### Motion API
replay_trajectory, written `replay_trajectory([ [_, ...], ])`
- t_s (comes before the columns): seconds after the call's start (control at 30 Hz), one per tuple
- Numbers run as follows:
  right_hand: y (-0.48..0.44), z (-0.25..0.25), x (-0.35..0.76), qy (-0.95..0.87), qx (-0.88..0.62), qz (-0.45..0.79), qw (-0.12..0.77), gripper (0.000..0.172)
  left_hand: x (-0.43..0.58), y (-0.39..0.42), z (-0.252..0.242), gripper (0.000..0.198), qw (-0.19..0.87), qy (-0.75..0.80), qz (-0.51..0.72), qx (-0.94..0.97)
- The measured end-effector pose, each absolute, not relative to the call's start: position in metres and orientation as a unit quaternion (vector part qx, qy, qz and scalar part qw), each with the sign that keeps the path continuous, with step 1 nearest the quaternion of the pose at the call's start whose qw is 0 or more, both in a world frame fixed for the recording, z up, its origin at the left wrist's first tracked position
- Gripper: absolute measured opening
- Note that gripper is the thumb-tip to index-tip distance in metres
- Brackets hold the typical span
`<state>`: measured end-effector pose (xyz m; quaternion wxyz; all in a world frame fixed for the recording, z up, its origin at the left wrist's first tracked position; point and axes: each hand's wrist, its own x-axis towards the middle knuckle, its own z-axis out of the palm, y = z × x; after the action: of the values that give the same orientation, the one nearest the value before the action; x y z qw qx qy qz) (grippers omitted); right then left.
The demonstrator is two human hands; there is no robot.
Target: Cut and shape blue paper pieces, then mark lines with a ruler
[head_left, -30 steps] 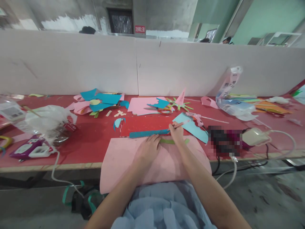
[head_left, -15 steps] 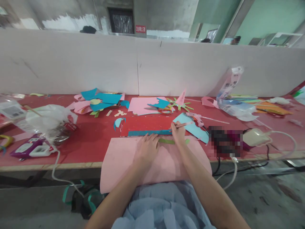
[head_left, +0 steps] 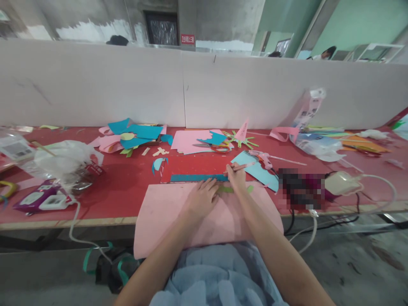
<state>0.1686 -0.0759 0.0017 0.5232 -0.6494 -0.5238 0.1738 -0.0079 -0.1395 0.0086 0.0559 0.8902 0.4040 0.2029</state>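
My left hand (head_left: 201, 197) lies flat with fingers stretched, on the large pink sheet (head_left: 165, 221). Its fingertips reach the lower edge of a narrow blue strip (head_left: 194, 178) along the sheet's far edge. My right hand (head_left: 237, 180) is closed around a pinkish pencil (head_left: 245, 166), whose tip end is near the right end of the blue strip. Between the hands, a green strip (head_left: 227, 190) lies on the pink sheet, partly covered by my right hand and wrist. The pink sheet overhangs the table's front edge towards my lap.
Scissors (head_left: 216, 147) lie on stacked pink paper. A pink glue gun (head_left: 263, 158) rests by a light-blue sheet (head_left: 255, 170). Blue paper scraps (head_left: 143, 132) are at back left, plastic bags (head_left: 63, 159) at left. A pale partition (head_left: 127, 85) closes the back.
My left hand has slid slightly to the right along the strip. My right hand and the pencil have shifted a little left. A person beyond the partition has moved.
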Motion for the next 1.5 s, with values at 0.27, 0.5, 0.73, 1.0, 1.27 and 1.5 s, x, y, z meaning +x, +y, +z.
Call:
replay_trajectory([
  [0.27,-0.083,0.011,0.157,-0.576,-0.539,0.271,0.551,0.037,-0.006,-0.139,0.007,0.035,0.055,0.416,0.213,0.882],
  [0.5,-0.090,0.019,0.151,-0.600,-0.514,0.273,0.548,0.039,-0.006,-0.138,0.007,0.033,0.058,0.409,0.220,0.884],
  [0.73,-0.088,0.019,0.152,-0.594,-0.592,0.242,0.488,0.040,-0.007,-0.137,0.006,0.031,0.065,0.399,0.225,0.887],
  [1.0,-0.082,0.013,0.155,-0.567,-0.618,0.227,0.495,0.036,-0.007,-0.138,0.006,0.032,0.070,0.401,0.224,0.885],
  [1.27,-0.080,0.010,0.159,-0.581,-0.628,0.213,0.472,0.026,-0.007,-0.138,0.006,0.033,0.075,0.405,0.223,0.883],
  [1.5,-0.081,0.010,0.159,-0.597,-0.626,0.202,0.460,0.026,-0.008,-0.138,0.006,0.033,0.068,0.404,0.218,0.886],
])
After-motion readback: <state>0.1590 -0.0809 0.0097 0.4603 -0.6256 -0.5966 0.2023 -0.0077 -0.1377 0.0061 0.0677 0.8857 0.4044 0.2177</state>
